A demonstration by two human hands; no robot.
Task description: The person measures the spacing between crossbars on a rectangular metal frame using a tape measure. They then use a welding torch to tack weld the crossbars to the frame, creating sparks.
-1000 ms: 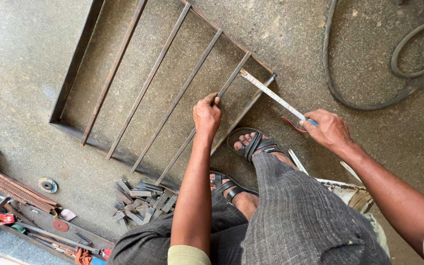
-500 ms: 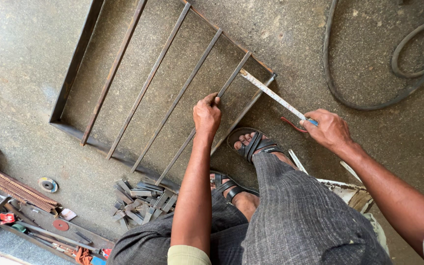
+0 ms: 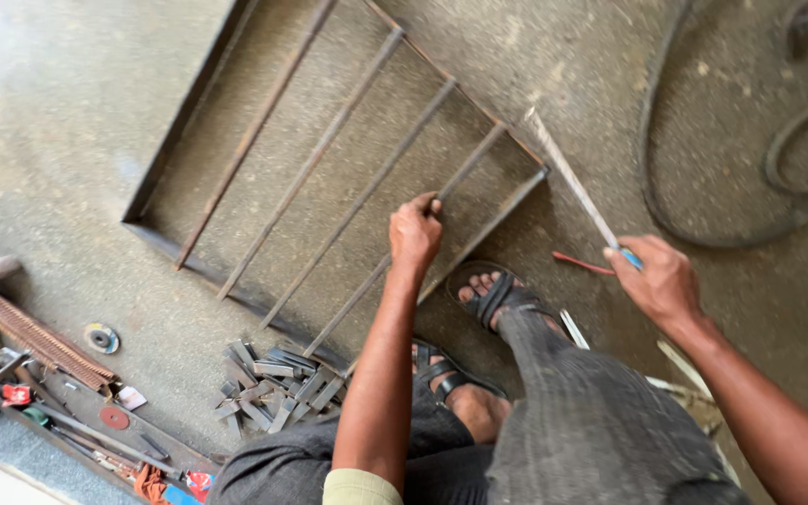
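Head view looks down on your two bare hands over a metal grille frame [image 3: 329, 178] that lies flat on the concrete floor [image 3: 67, 122]. Your left hand [image 3: 415, 232] is clenched around one of the thin bars [image 3: 367, 281] of the frame, near the frame's right end; the bar runs diagonal under your fingers, from lower left to upper right. Your right hand [image 3: 658, 281] is closed on a long flat metal rule [image 3: 568, 178], w/ a bit of blue showing at the grip. The rule goes up and left from the hand, and its far tip sits at the frame's right corner; I cannot tell if it touches. A small red strip [image 3: 580, 263] lies on the floor just left of the right hand.

Your sandalled foot [image 3: 490, 295] stands between both hands, just beside the frame's near edge.

Bottom left, a pile of short grey metal pieces [image 3: 273, 385] lies near the frame. Left of it is a round grinding disc [image 3: 101, 338], and a small pale card-like piece [image 3: 130, 398] w/ a red round disc [image 3: 113, 417] beside it. Small red items [image 3: 16, 394] lie among long tools at the left edge. A dark hose [image 3: 703, 112] curves on the floor top right, well apart from the frame.
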